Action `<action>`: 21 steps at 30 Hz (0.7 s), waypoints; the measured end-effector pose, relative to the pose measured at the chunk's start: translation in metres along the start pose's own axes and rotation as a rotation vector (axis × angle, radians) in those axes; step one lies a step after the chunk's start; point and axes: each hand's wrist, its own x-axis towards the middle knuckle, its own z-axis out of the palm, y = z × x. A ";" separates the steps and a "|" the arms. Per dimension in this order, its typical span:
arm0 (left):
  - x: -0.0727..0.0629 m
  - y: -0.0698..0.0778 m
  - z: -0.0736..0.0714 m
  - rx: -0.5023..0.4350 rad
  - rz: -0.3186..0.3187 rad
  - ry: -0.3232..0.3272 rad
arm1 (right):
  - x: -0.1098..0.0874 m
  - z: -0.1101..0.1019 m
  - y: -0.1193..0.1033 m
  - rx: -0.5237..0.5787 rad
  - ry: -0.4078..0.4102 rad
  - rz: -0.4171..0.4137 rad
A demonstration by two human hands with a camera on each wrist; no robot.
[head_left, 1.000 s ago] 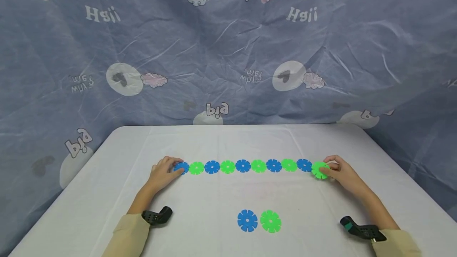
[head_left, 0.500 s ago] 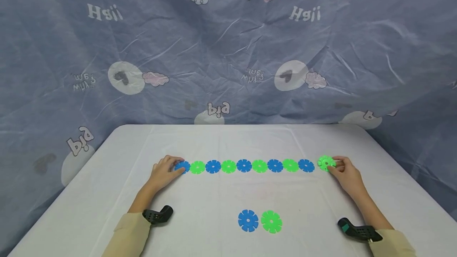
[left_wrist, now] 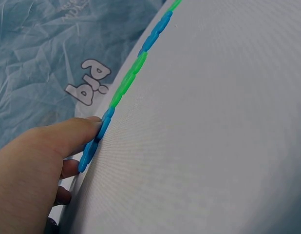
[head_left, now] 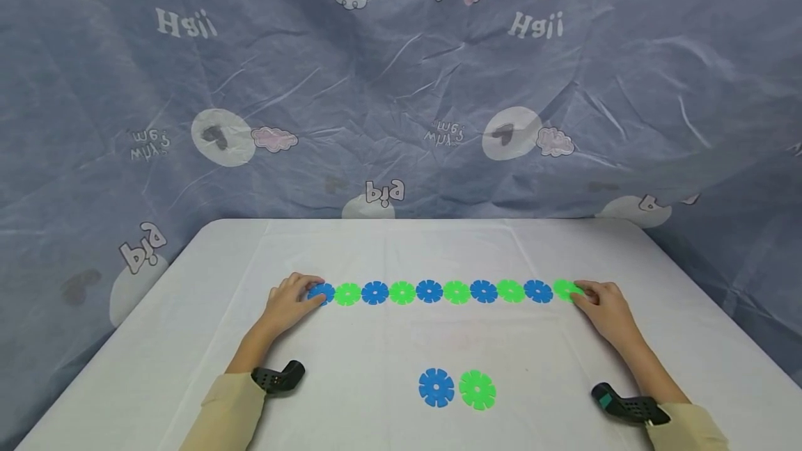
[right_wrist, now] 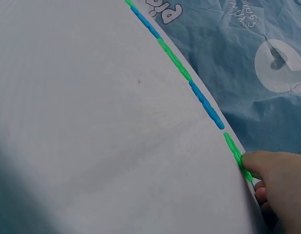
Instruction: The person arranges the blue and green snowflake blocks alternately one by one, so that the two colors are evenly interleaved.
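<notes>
A straight row of flat plastic snowflake discs, blue and green by turns, lies across the table. My left hand (head_left: 288, 306) holds the blue snowflake disc (head_left: 321, 293) at the row's left end, thumb and fingers at its edge. At the other end, my right hand (head_left: 609, 310) pinches a green snowflake disc (head_left: 565, 290) between thumb and fingers. That disc lies flat, and the right wrist view shows a narrow gap between it and the neighbouring blue disc (right_wrist: 207, 105). In the left wrist view my thumb touches the end blue disc (left_wrist: 98, 134).
Nearer to me on the white table (head_left: 351, 367), a loose blue disc (head_left: 436, 395) and a loose green disc (head_left: 477, 399) lie side by side. A printed blue-grey curtain (head_left: 351, 89) hangs behind the table's back edge.
The right hand moved the green disc right, away from the row's end, then back left and flat in line with the row. The left hand stays on the end blue disc.
</notes>
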 end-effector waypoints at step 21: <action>0.002 -0.002 0.001 0.005 0.000 0.001 | -0.001 -0.015 -0.026 0.155 0.140 -0.016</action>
